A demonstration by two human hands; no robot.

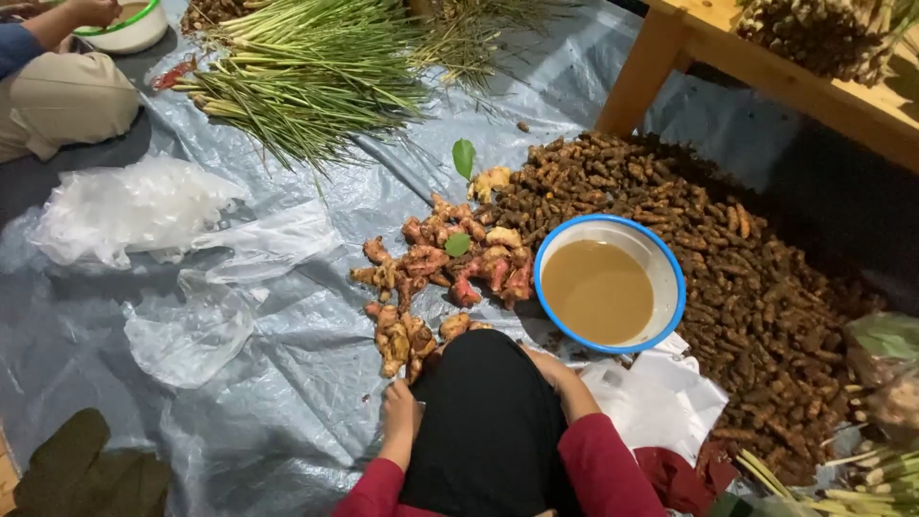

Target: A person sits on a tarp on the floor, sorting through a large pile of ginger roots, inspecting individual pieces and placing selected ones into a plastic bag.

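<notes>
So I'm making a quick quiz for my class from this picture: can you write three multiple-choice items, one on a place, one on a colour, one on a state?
1. Where does the bowl stand?
A. on the wooden table
B. on the tarp, between the ginger roots and the heap of small brown roots
C. on the clear plastic bags

2. What colour is the bowl's rim?
A. blue
B. red
C. yellow

3. What is the state of the bowl?
A. empty
B. upside down
C. holding cloudy brown liquid

Answers: 1 B, it sits on the tarp with the ginger roots on one side and the heap of small brown roots on the other. 2 A, a blue ring runs round the white wall. 3 C, it stands upright with a brownish liquid surface inside.
</notes>
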